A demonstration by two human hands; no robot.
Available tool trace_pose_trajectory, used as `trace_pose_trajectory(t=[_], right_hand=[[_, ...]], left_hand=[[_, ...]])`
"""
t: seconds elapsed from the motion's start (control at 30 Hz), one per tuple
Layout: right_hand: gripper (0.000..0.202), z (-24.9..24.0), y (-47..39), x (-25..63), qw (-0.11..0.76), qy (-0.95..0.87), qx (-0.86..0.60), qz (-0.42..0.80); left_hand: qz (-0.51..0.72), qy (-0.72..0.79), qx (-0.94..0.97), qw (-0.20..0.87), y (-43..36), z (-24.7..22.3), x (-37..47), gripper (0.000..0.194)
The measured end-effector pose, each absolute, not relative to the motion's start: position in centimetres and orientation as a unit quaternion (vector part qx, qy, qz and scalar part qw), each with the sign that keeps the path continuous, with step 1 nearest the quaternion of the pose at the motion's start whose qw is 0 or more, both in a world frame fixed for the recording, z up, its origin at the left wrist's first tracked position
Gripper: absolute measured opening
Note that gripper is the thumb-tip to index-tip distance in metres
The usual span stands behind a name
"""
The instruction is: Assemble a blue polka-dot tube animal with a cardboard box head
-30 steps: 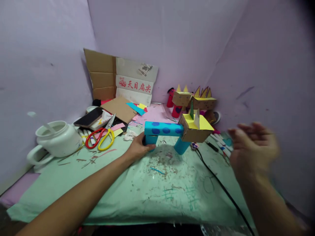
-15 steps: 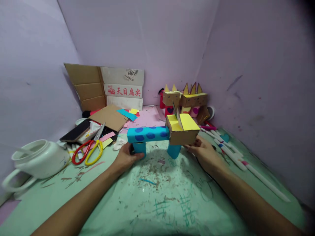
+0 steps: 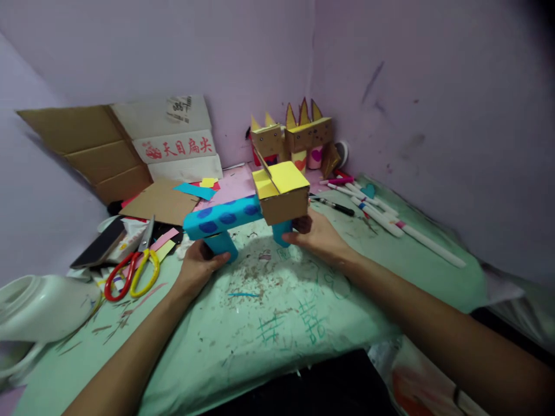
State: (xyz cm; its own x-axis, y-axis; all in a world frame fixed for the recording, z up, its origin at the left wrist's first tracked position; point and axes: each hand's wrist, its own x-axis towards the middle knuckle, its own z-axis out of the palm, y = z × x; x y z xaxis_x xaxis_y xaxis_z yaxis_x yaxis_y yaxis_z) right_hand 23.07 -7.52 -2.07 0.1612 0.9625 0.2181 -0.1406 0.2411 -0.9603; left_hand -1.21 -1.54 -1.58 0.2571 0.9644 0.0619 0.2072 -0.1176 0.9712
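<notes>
1. Left fingers grip the rear leg of the spotted blue figure (image 3: 223,216); left hand (image 3: 197,267), right hand (image 3: 319,234) flank it above the green cloth (image 3: 208,352).
2. Right fingers grasp its front leg, under the boxy head.
3. Scissors (image 3: 139,263) and white pot (image 3: 47,306) lie left, markers (image 3: 377,216) right.
4. Cardboard figures (image 3: 309,134) stand behind.

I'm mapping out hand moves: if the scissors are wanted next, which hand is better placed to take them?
Left, I'd judge. The left hand is nearer the scissors, though holding one blue leg; the right hand is farther off, at the other blue leg.
</notes>
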Motion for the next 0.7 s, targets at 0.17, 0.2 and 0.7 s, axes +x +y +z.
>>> trace_pose_trajectory(t=[0.17, 0.2, 0.7], right_hand=[[0.046, -2.9, -6.9, 22.9, 0.621, -0.498, -0.451, 0.403], [0.046, -3.0, -6.9, 22.9, 0.619, -0.503, -0.454, 0.397], [0.044, -3.8, -6.6, 22.9, 0.619, -0.524, -0.43, 0.397]], left_hand=[[0.386, 0.481, 0.641, 0.457, -1.5, -1.5, -1.1, 0.057], [0.385, 0.482, 0.643, 0.455, -1.5, -1.4, -1.0, 0.057], [0.382, 0.48, 0.649, 0.451, -1.7, -1.3, -1.1, 0.055]])
